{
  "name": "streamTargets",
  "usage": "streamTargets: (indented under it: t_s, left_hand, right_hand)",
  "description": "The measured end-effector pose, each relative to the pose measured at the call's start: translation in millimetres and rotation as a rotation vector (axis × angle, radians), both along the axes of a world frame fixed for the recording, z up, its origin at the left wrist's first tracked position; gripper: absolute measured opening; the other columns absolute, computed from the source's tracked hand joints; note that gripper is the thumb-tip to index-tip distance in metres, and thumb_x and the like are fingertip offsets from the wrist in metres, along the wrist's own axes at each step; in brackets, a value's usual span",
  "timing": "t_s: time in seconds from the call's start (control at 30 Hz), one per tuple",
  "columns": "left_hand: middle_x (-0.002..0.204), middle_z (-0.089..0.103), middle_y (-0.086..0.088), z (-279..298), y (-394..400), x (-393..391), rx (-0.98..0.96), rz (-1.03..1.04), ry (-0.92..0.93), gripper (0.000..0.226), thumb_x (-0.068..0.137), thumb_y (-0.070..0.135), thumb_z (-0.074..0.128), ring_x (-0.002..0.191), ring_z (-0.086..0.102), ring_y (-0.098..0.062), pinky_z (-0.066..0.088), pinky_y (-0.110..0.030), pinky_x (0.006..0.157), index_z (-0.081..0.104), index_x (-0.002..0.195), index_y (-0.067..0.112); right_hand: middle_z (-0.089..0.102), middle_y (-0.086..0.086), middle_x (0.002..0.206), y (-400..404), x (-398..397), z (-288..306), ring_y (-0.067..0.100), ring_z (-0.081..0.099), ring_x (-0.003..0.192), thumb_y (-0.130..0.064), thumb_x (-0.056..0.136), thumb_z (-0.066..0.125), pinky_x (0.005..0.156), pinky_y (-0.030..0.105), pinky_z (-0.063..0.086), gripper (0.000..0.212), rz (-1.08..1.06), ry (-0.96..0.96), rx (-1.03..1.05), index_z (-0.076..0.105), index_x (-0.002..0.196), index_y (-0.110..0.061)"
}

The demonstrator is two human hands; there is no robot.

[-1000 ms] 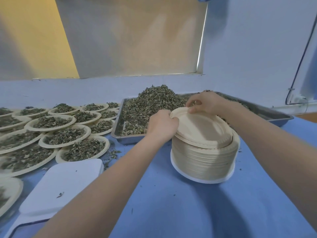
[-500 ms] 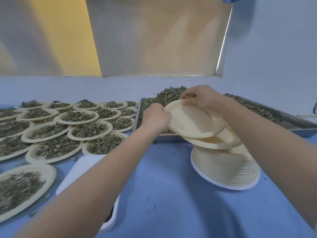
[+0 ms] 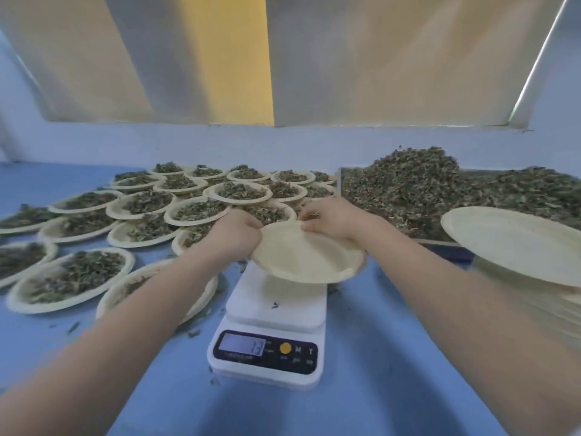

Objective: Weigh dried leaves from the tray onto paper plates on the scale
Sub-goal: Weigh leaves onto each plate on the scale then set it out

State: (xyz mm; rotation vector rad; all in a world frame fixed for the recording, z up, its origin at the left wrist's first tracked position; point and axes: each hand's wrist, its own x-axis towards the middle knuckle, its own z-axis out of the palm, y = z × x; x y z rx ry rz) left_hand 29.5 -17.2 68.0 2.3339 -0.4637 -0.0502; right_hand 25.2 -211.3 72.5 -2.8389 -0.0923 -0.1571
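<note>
**Head view: empty plate held over the scale**

Nearest the camera, two bare forearms reach forward over a blue table (image 3: 361,388). Between them sits a white scale (image 3: 273,335), its dark front panel carrying a lit display and a yellow button; the digits are too blurred to read. A few leaf crumbs lie on its platform and on the cloth around it.

Just above the far end of the platform, both hands hold one empty paper plate (image 3: 306,256), tilted. The left hand (image 3: 237,229) grips the plate's left rim with curled fingers. The right hand (image 3: 327,217) pinches the far rim, fingertips bent over the edge. Whether the plate touches the platform cannot be told.

At the right edge stands a stack of paper plates (image 3: 515,243), its top plate lying askew. To the left, many filled plates (image 3: 201,209) of dried leaves cover the table in overlapping rows. Farther back on the right, the tray (image 3: 440,242) holds a heaped mound of dried leaves (image 3: 424,184) against the pale wall.
</note>
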Motion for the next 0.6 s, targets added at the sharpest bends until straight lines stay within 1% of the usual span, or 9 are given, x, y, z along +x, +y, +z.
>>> streamTargets:
  t_s: [0.1,0.17,0.23,0.3,0.37,0.43,0.47,0.53,0.6]
  left_hand:
    - [0.097,0.066,-0.017,-23,13,2,0.077,0.015,0.041,0.038,0.088,-0.001,0.042,0.073,0.057,-0.025,0.043,-0.026,0.065,0.063,0.118,0.011]
    - [0.091,0.065,-0.013,-34,16,5,0.138,0.025,0.028,0.042,0.089,0.000,0.038,0.063,0.057,-0.021,0.043,-0.022,0.052,0.059,0.124,0.012]
    - [0.100,0.064,-0.015,-38,17,10,0.171,0.043,-0.003,0.045,0.089,0.001,0.036,0.060,0.052,-0.018,0.039,-0.022,0.048,0.056,0.128,0.014]
    - [0.114,0.063,-0.014,-36,16,15,0.203,0.058,-0.040,0.045,0.089,0.003,0.037,0.067,0.054,-0.020,0.043,-0.025,0.059,0.056,0.129,0.014]
    - [0.119,0.062,-0.010,-32,13,18,0.257,0.065,-0.076,0.042,0.090,0.006,0.040,0.075,0.058,-0.021,0.045,-0.025,0.070,0.055,0.129,0.013]
    - [0.123,0.060,-0.009,-27,6,22,0.315,0.065,-0.141,0.039,0.092,0.012,0.045,0.100,0.059,-0.024,0.044,-0.028,0.085,0.054,0.129,0.013]
    - [0.124,0.060,-0.009,-26,1,23,0.318,0.063,-0.172,0.037,0.092,0.014,0.046,0.109,0.056,-0.025,0.043,-0.029,0.090,0.055,0.128,0.013]
    - [0.123,0.061,-0.009,-21,-15,27,0.267,0.044,-0.202,0.035,0.092,0.014,0.047,0.114,0.054,-0.026,0.041,-0.030,0.092,0.059,0.124,0.013]
    - [0.124,0.060,-0.008,-16,-41,32,0.212,-0.009,-0.216,0.035,0.091,0.013,0.047,0.117,0.053,-0.025,0.040,-0.030,0.095,0.060,0.123,0.014]
  right_hand:
    - [0.060,-0.001,0.127,12,-1,-27,0.020,0.056,0.113,-0.033,0.094,0.057,0.097,0.034,0.043,0.026,-0.021,0.029,-0.010,0.064,0.117,-0.023]
    - [0.063,-0.006,0.122,15,-4,-37,0.018,0.056,0.112,-0.038,0.093,0.056,0.094,0.036,0.046,0.025,-0.043,-0.010,-0.034,0.066,0.115,-0.029]
    - [0.066,-0.008,0.117,17,-5,-42,0.016,0.058,0.110,-0.040,0.091,0.057,0.088,0.033,0.049,0.025,-0.067,-0.071,-0.002,0.068,0.112,-0.032]
    - [0.066,-0.008,0.116,16,-3,-43,0.013,0.058,0.105,-0.042,0.090,0.058,0.081,0.026,0.045,0.026,-0.075,-0.092,0.094,0.068,0.112,-0.033]
    - [0.064,-0.008,0.111,12,1,-41,0.007,0.054,0.095,-0.046,0.091,0.055,0.076,0.024,0.039,0.027,-0.105,-0.103,0.261,0.067,0.113,-0.034]
    - [0.062,-0.008,0.107,-1,6,-40,0.006,0.052,0.089,-0.045,0.094,0.050,0.076,0.023,0.037,0.029,-0.197,-0.167,0.386,0.066,0.115,-0.032]
    - [0.063,-0.007,0.110,-10,10,-40,0.009,0.054,0.089,-0.042,0.095,0.049,0.077,0.023,0.038,0.031,-0.268,-0.211,0.389,0.065,0.116,-0.028]
    - [0.067,0.002,0.113,-33,20,-42,0.018,0.059,0.092,-0.038,0.097,0.046,0.077,0.026,0.043,0.034,-0.429,-0.258,0.313,0.066,0.116,-0.018]
    - [0.064,0.012,0.116,-61,34,-45,0.028,0.059,0.099,-0.038,0.097,0.044,0.080,0.030,0.047,0.039,-0.585,-0.196,0.181,0.064,0.114,-0.009]
